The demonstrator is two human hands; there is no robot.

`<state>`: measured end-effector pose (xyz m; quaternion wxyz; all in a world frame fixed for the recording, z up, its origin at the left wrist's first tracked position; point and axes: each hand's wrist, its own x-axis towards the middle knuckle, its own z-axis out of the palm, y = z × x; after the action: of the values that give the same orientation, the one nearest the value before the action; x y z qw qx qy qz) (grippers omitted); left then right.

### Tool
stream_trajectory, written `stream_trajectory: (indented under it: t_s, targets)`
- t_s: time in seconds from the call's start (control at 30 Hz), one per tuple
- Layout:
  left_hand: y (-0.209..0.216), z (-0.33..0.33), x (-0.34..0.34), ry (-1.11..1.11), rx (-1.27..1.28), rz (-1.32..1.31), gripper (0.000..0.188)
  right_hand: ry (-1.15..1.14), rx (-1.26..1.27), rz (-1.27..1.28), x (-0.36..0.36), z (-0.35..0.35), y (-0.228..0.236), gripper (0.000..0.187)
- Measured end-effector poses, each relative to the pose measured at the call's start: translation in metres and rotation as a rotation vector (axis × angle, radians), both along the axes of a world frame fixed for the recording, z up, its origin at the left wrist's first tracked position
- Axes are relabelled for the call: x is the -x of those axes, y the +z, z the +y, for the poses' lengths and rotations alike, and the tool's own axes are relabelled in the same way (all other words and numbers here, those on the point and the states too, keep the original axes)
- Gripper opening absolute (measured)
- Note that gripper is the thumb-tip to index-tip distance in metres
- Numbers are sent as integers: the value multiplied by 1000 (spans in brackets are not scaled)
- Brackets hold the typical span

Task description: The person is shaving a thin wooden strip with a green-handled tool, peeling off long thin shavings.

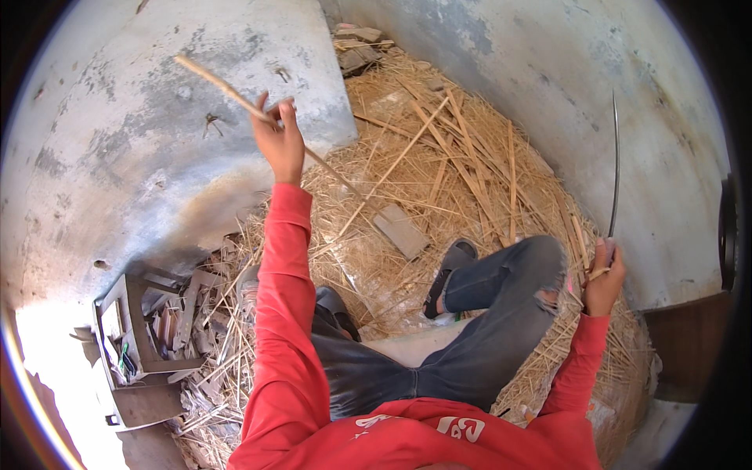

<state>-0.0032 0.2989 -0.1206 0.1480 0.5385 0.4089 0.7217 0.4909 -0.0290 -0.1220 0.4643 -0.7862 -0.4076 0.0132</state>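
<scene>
My left hand is raised at the upper left, its fingers closed around a long, thin bamboo stick. The stick slants from the upper left down past my wrist toward the floor in front of me. At the right, beside my knee, my right hand grips the handle of a knife. Its long, narrow blade points away from me and appears nearly edge-on. A short pale sliver shows at my right fingers; whether they hold it I cannot tell.
Straw-like shavings cover the floor, with several long strips strewn ahead. A flat grey block lies before my feet. A wooden frame with scraps stands at the left. Weathered walls rise around, and I sit on a low pale seat.
</scene>
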Motion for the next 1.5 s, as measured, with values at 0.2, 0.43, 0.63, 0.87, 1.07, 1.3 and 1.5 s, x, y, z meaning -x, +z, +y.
stream_trajectory:
  t_s: [0.2,0.43,0.63,0.87,1.07,1.3,1.5]
  targets:
    - [-152,-23,-44,143,368,59,53,-228,651,82,-49,-75,-140,51]
    - [-267,-33,-30,52,641,308,23,-328,1294,85,5,-129,-275,65]
    - [-229,-32,-24,77,415,302,17,-183,1451,247,4,-95,-330,88]
    - [-84,-14,-17,24,223,236,23,35,772,100,-13,9,-365,26]
    - [3,-26,3,79,-12,113,28,-87,751,-37,-31,27,-417,25]
    - [30,-71,-15,69,186,72,29,629,1412,104,76,1,-439,69]
    - [54,-94,-55,-360,442,-33,33,552,1438,189,58,-23,-509,62]
